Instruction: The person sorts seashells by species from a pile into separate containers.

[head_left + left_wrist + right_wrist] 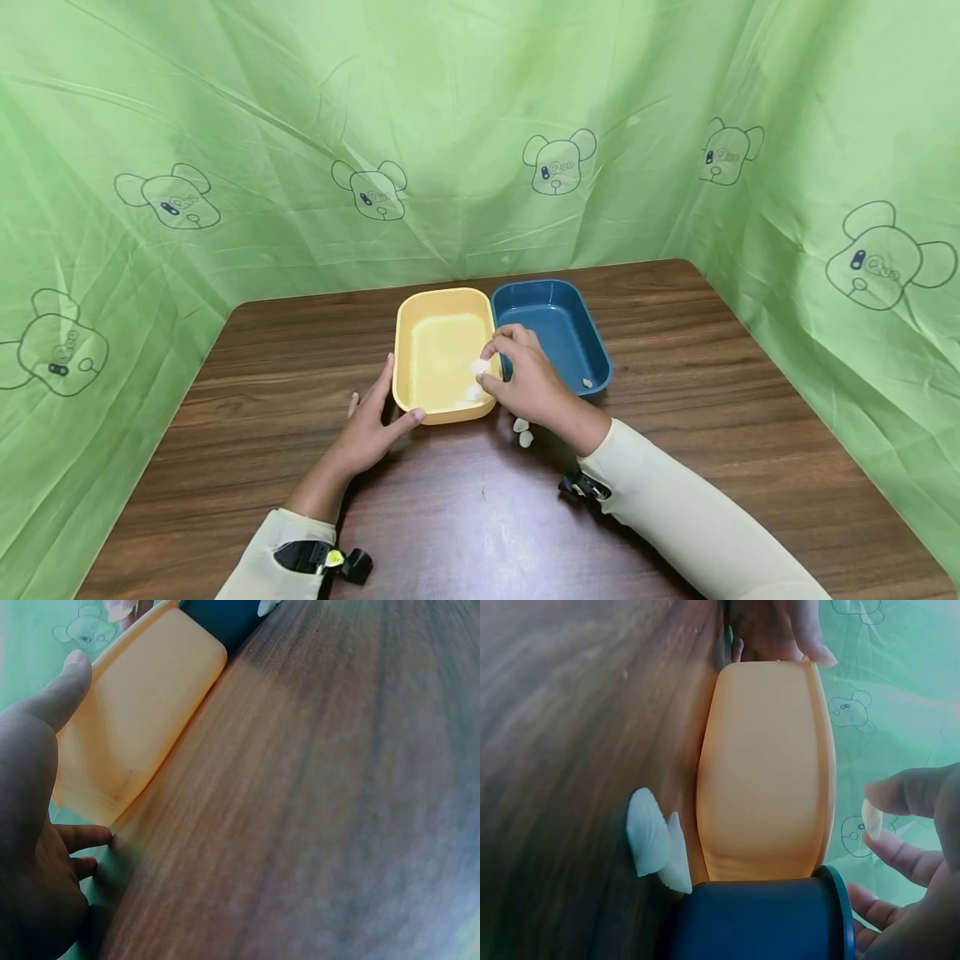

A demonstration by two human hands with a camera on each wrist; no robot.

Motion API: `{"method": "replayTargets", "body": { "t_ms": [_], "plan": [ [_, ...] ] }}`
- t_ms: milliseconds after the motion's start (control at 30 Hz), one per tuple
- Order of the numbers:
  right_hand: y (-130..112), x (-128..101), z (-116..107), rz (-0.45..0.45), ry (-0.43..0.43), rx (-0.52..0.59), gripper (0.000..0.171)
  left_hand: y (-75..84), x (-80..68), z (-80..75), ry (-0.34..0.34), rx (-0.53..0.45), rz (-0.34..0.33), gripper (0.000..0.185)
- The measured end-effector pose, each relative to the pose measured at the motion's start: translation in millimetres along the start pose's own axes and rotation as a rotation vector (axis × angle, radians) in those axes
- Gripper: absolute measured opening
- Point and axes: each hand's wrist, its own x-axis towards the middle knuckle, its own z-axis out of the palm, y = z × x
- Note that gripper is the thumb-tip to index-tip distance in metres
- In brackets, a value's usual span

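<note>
A yellow tray (438, 304) and a blue tray (558, 287) stand side by side on the brown table (712, 375). My right hand (491, 367) hovers over the yellow tray's right side and pinches a small white piece (478, 367) between thumb and fingers; the right wrist view shows the same white piece (871, 819) at my fingertips. More white pieces (474, 392) lie inside the yellow tray. My left hand (386, 404) lies flat on the table, fingers straight, thumb against the yellow tray's near left corner. Its thumb (67, 682) reaches along the yellow tray wall (142, 720).
Two white pieces (522, 432) lie on the table just in front of the trays, also visible as white pieces (656, 844) beside the yellow tray wall (765, 772). One small piece (587, 383) sits in the blue tray's near corner. Green printed cloth (480, 125) walls the table on three sides.
</note>
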Motion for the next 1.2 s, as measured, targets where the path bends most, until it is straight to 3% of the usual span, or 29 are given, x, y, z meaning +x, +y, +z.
{"method": "replayTargets", "body": {
  "t_ms": [133, 367, 1200],
  "plan": [
    [0, 6, 2, 0.006, 0.016, -0.007, 0.019, -0.2, 0.3, 0.4, 0.001, 0.004, 0.002, 0.109],
    [2, 7, 4, 0.029, -0.027, -0.006, 0.035, 0.1, 0.4, 0.5, 0.003, 0.000, 0.005, 0.109],
    [-9, -17, -21, -0.115, 0.046, -0.040, 0.024, 1.4, 0.5, 0.0, 0.005, -0.003, 0.013, 0.109]
  ]
}}
